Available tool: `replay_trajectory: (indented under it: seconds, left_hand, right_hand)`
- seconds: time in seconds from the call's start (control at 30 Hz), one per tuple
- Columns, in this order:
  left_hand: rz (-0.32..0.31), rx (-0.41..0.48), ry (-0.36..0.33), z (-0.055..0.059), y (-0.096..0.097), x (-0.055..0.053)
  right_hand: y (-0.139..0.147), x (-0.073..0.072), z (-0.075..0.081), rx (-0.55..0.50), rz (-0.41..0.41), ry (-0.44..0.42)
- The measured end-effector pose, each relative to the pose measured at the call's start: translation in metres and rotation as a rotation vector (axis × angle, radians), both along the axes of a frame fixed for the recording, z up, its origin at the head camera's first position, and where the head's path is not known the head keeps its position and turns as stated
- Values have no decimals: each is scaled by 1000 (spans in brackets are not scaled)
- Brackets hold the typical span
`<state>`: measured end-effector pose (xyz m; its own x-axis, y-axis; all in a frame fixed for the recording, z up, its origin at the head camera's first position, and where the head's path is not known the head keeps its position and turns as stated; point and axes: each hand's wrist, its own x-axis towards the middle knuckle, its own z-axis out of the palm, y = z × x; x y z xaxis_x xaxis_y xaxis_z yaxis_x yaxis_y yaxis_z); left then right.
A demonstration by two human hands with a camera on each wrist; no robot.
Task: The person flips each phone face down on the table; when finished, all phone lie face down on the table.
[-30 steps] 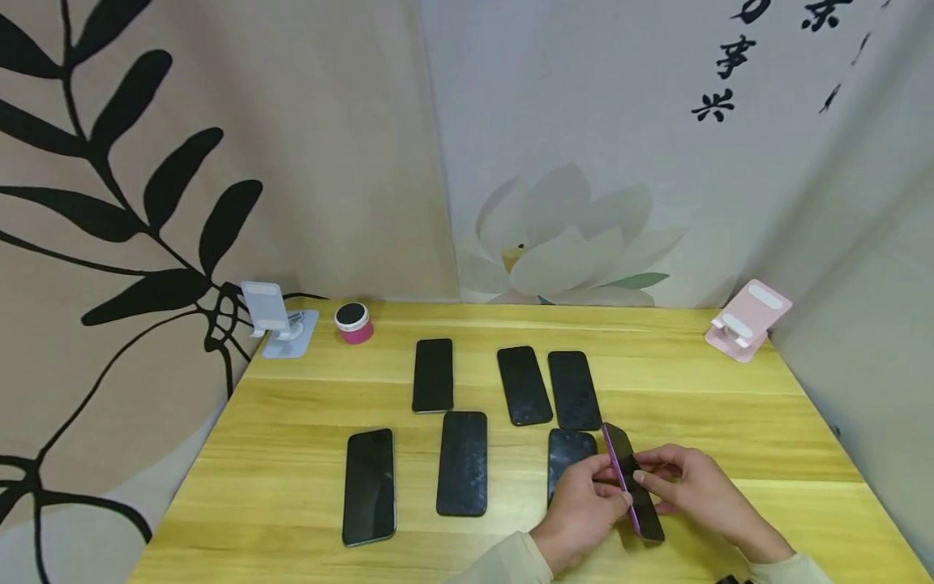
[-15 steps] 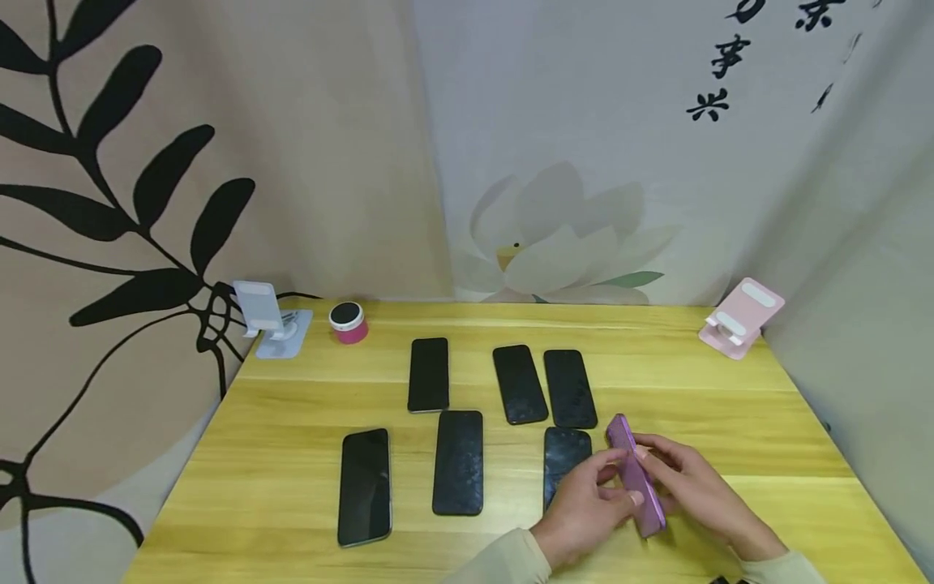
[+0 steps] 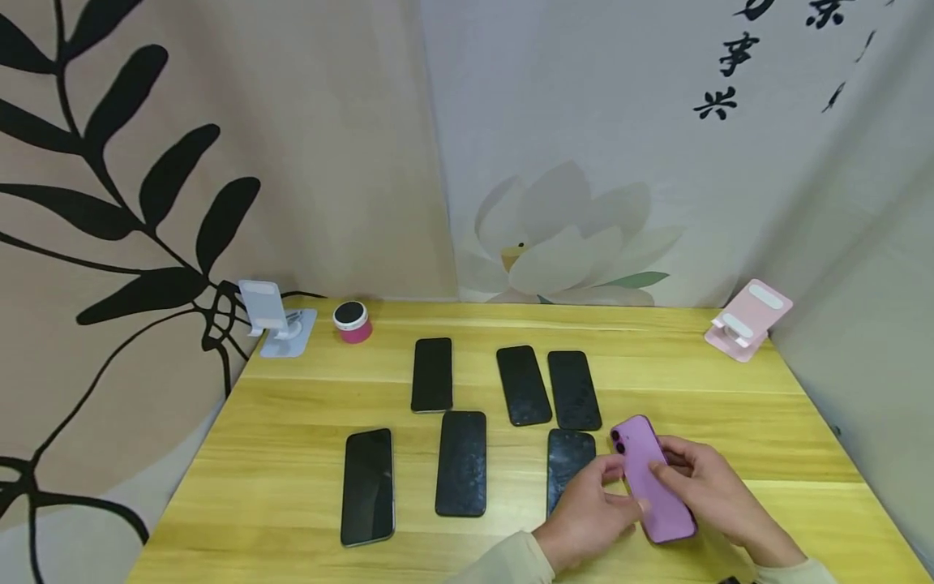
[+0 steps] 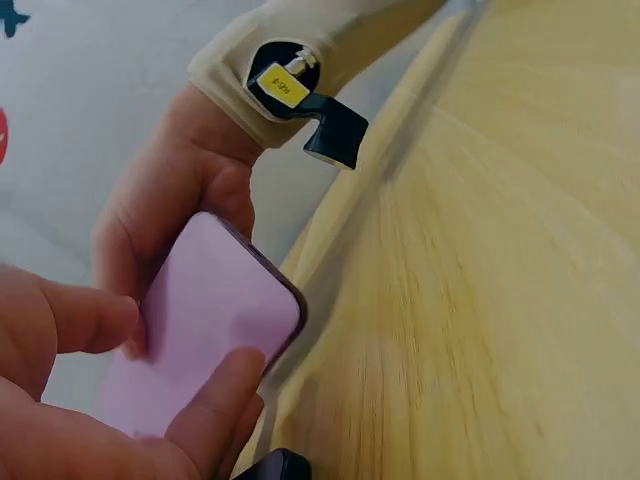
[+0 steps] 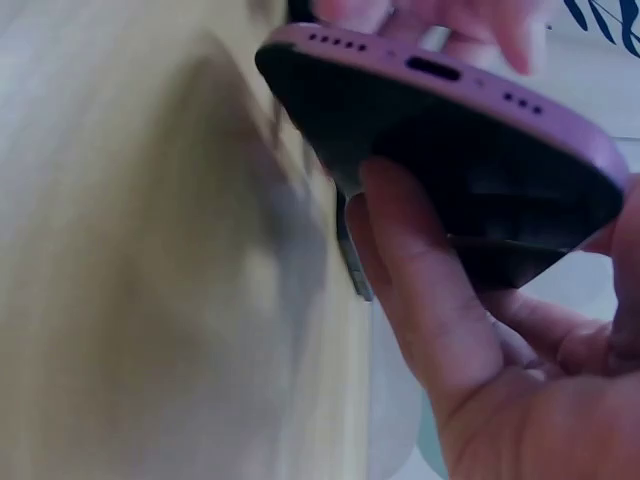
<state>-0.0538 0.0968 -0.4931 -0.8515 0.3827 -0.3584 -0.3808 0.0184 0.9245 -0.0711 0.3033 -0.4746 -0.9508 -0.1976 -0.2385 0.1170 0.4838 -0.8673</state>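
A purple phone (image 3: 653, 483) is held over the table's right side, tilted, its back facing up in the head view. My right hand (image 3: 704, 487) grips its right edge, thumb on the back; in the right wrist view, fingers (image 5: 420, 260) support the dark screen from below. At the opposite edge, my left hand (image 3: 594, 503) pinches it loosely, with the thumb tip overlapping the lower edge. The left wrist view shows its fingers (image 4: 215, 405) right at the purple back. Beneath the left hand lies a dark phone (image 3: 567, 462), partly hidden.
Several dark phones lie screen up, including a front left phone (image 3: 368, 487), a middle phone (image 3: 461, 464) and a back phone (image 3: 574, 389). At the back edge stand a white phone stand (image 3: 280, 320), a pink jar (image 3: 353, 323) and a pink phone stand (image 3: 747, 320).
The purple phone has turned in my hands: first its dark screen showed, then it stood nearly edge-on, and now its purple back with the camera lenses faces up. The other phones stay put.
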Motion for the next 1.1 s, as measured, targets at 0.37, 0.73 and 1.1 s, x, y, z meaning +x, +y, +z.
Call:
replay_trajectory:
  seconds: [0.37,0.73,1.1]
  left_hand:
    - [149,145,-159,-4,9,-4]
    - [172,108,-110,4,0,-7]
    - [126,102,-116,0,5,-7]
  right_hand:
    - [-2,1,7,14,-56,-12]
    - [-9,-1,4,33,-117,23]
    - [-4,1,-10,-11,-187,9]
